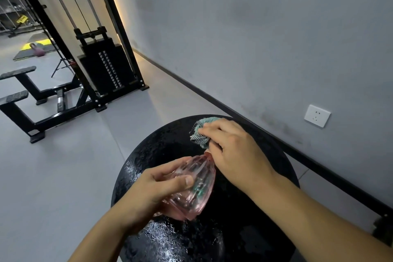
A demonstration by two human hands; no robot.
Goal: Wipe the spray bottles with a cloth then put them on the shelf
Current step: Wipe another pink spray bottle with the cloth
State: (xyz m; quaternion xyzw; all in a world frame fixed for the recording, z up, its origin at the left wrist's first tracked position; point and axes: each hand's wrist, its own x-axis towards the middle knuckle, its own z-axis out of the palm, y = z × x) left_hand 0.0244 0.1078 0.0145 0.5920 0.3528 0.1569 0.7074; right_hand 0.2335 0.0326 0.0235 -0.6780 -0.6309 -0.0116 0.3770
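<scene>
A clear pink spray bottle (196, 185) lies tilted over the round black table (161, 147), its neck pointing away from me. My left hand (157, 187) grips the bottle's body from the left, thumb across its side. My right hand (231, 147) holds a bunched teal and checked cloth (200, 132) around the bottle's top end, so the spray head is hidden under cloth and fingers. No shelf is in view.
A grey wall with a white socket (316, 115) and a dark skirting board runs along the right. A black cable weight machine (106, 64) and bench stand on the grey floor at left. Far back lie a kettlebell (38, 50) and mats.
</scene>
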